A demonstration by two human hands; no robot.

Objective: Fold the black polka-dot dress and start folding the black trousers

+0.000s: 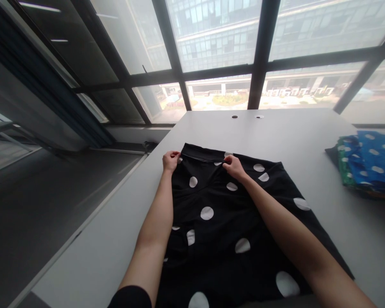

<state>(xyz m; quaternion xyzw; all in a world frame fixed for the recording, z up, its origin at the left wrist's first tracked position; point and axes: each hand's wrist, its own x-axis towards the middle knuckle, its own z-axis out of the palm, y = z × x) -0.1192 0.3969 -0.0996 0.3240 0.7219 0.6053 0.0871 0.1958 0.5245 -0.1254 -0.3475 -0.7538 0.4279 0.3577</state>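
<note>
A black garment (211,226) with large white dots lies spread over the white table, its near end running out of view at the bottom. Its exact kind does not show. A plain black band (199,151) runs along its far left edge. My left hand (171,161) pinches the garment at the left end of this band. Farther right, my right hand (234,167) has its fingertips closed on the fabric by the band's lower edge. Between the two hands the edge is stretched fairly straight.
Folded dotted cloths in blue (378,156) and green (344,164) are stacked at the table's right side. The white table (211,124) has two round holes near its far end, by the windows. Grey floor (60,205) lies beyond its left edge, and a dark curtain (51,77) hangs there.
</note>
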